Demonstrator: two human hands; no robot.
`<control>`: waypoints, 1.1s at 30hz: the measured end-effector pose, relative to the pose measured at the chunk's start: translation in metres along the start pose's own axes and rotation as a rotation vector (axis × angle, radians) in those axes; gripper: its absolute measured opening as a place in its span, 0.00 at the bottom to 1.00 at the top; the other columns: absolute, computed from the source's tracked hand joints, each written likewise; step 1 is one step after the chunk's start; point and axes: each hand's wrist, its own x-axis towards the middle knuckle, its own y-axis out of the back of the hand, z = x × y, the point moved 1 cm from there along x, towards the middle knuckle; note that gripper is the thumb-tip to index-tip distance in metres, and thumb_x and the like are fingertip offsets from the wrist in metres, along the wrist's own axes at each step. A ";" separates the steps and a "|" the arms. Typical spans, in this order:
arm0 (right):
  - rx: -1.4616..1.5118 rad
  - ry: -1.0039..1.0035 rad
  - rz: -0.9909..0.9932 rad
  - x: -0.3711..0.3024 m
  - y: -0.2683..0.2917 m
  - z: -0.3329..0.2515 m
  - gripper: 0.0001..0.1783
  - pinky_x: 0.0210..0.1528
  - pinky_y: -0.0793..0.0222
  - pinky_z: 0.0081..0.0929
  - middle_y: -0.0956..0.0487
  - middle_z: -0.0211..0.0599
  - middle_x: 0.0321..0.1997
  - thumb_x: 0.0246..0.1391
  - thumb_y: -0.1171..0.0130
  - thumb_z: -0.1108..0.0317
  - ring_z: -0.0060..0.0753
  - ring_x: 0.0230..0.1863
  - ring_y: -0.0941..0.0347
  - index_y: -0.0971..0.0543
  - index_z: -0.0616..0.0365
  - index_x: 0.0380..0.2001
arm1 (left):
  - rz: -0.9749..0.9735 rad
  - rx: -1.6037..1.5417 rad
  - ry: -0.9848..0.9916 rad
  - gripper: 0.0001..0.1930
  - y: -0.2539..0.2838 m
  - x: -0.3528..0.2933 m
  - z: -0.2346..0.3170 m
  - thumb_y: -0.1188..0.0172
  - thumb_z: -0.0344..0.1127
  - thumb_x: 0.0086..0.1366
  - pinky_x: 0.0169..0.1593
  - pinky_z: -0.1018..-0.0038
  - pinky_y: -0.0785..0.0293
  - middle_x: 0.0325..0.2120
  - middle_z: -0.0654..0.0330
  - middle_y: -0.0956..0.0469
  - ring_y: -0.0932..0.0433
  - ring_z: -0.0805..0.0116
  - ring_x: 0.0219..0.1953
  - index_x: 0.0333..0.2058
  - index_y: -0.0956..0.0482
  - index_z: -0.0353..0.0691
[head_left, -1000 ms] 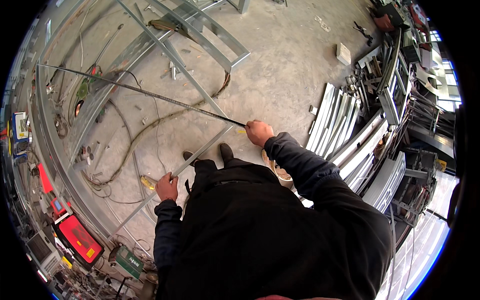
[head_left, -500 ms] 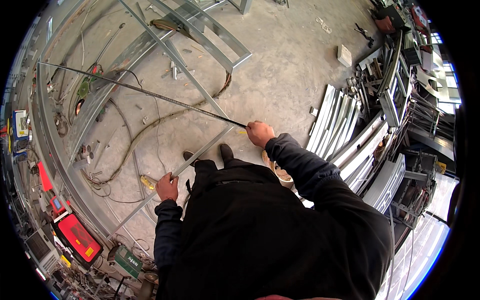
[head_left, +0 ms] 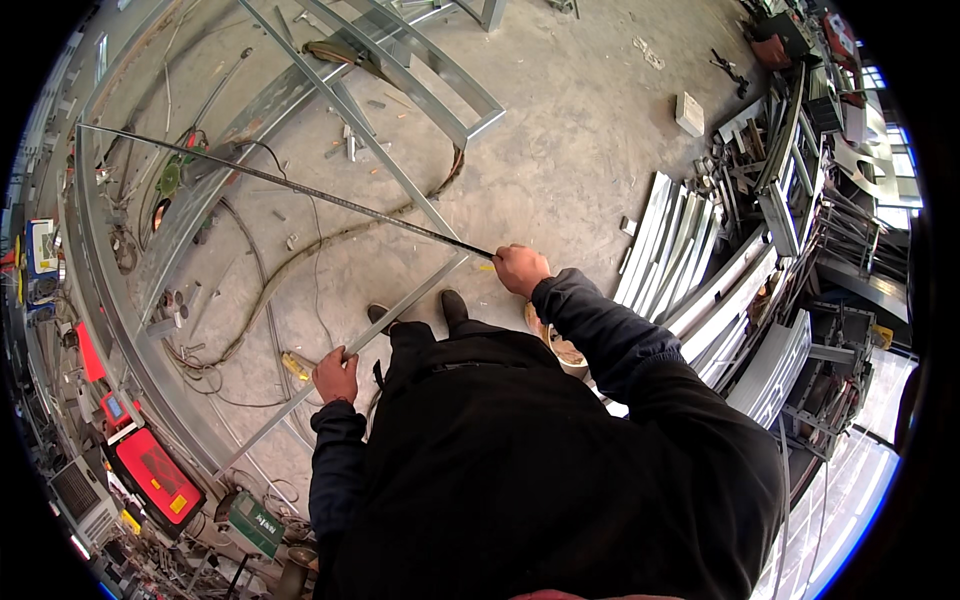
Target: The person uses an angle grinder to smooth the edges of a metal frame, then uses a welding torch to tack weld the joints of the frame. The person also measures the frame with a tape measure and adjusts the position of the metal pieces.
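Note:
A long, thin, dark tape measure [head_left: 340, 203] with fine marks stretches diagonally across a metal frame [head_left: 405, 300] of grey square tubes. Its far end meets the frame's far left corner. At the near right corner, my right hand [head_left: 522, 270] is closed around the tape's near end; the fingers hide whatever case may be there. My left hand [head_left: 335, 376] rests on the frame's near bar, with the fingers loosely bent over the tube and the index finger and thumb showing. Below that bar lies a small yellow tool [head_left: 295, 366], too small to make out fully.
A second metal frame [head_left: 440, 95] stands ahead. Hoses and cables [head_left: 265, 295] cross the concrete floor near a green angle grinder [head_left: 170, 177]. Metal profiles [head_left: 665, 235] lie stacked at right. A red machine [head_left: 158, 475] and a green box [head_left: 250, 524] stand at lower left.

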 end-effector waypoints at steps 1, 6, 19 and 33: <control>0.005 0.002 0.004 0.000 0.000 0.000 0.20 0.54 0.24 0.50 0.16 0.50 0.49 0.68 0.52 0.55 0.58 0.52 0.20 0.15 0.55 0.43 | 0.005 0.000 0.001 0.21 0.000 0.000 0.001 0.31 0.47 0.61 0.57 0.54 0.29 0.42 0.56 0.13 0.17 0.52 0.48 0.50 0.14 0.42; 0.010 0.005 0.008 -0.001 0.001 0.002 0.20 0.54 0.24 0.50 0.16 0.50 0.48 0.67 0.52 0.55 0.57 0.52 0.20 0.14 0.56 0.42 | 0.015 -0.034 -0.018 0.21 -0.001 0.000 0.001 0.31 0.46 0.61 0.55 0.54 0.28 0.40 0.56 0.13 0.16 0.51 0.46 0.49 0.14 0.41; 0.003 0.044 -0.309 0.003 0.000 0.012 0.32 0.56 0.24 0.51 0.15 0.53 0.46 0.64 0.49 0.37 0.60 0.52 0.19 0.14 0.53 0.46 | -0.007 -0.202 -0.212 0.29 -0.004 0.018 0.023 0.32 0.58 0.61 0.57 0.56 0.23 0.48 0.48 0.16 0.18 0.46 0.49 0.51 0.16 0.40; 0.225 0.242 -0.563 -0.072 -0.026 -0.237 0.59 0.47 0.19 0.40 0.18 0.60 0.49 0.61 0.39 0.43 0.51 0.45 0.16 0.60 0.70 0.76 | -0.667 -1.622 0.286 0.23 0.037 0.027 0.085 0.46 0.57 0.77 0.47 0.69 0.20 0.44 0.62 0.19 0.19 0.68 0.44 0.55 0.22 0.45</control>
